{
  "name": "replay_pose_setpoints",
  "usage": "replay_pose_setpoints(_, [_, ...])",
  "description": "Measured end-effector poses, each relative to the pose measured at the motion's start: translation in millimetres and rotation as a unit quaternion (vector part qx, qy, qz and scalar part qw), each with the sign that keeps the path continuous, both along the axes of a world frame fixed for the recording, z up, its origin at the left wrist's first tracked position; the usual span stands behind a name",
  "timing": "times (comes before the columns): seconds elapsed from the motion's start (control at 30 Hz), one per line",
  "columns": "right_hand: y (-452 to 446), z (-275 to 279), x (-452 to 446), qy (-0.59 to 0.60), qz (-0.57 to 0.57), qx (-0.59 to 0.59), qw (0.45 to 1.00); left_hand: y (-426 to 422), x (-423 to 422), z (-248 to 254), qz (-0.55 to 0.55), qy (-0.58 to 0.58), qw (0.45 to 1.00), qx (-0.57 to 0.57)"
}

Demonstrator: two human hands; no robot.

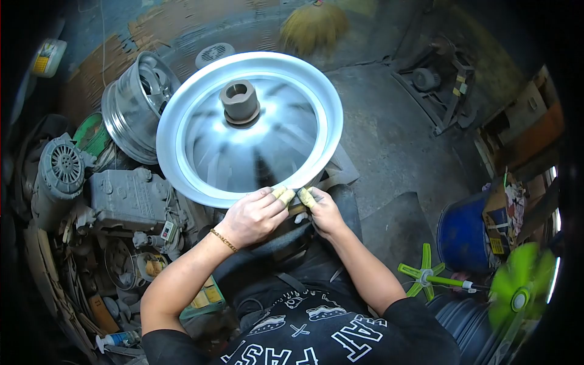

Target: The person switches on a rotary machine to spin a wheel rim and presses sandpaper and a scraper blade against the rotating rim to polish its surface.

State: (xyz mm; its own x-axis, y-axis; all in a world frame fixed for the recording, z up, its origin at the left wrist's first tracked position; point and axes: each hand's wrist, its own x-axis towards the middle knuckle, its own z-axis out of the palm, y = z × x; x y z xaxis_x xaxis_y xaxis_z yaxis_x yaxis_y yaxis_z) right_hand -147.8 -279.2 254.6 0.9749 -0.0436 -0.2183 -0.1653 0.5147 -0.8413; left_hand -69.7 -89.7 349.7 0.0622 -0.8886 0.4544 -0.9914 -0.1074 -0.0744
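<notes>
In front of me a silvery wheel rim is mounted, its spokes smeared by motion as if spinning. A large brown nut sits at its hub. My left hand, with a chain bracelet at the wrist, is closed at the rim's near edge. Close beside it, my right hand is closed too, thumb and fingers pinched together. Yellowish covers wrap some fingertips of both hands. Whatever the fingers pinch against the rim's lip is too small and hidden to name.
Another wheel rim leans at the left, near a dusty motor and a grey metal housing. A green fan turns at the lower right, beside a blue barrel. A metal frame stands farther back.
</notes>
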Motion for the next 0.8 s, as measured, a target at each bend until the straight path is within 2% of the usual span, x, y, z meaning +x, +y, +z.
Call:
replay_pose_setpoints(0.07, [0.6,-0.1,0.6,-0.003,-0.004,0.008,1.0,0.1,1.3,-2.4,0.0,-0.001,1.0,0.031])
replay_pose_setpoints(0.8, [-15.8,-1.1,-14.0,0.04,-0.047,0.034,0.998,-31.0,1.5,-3.0,-0.023,-0.013,0.999,0.035])
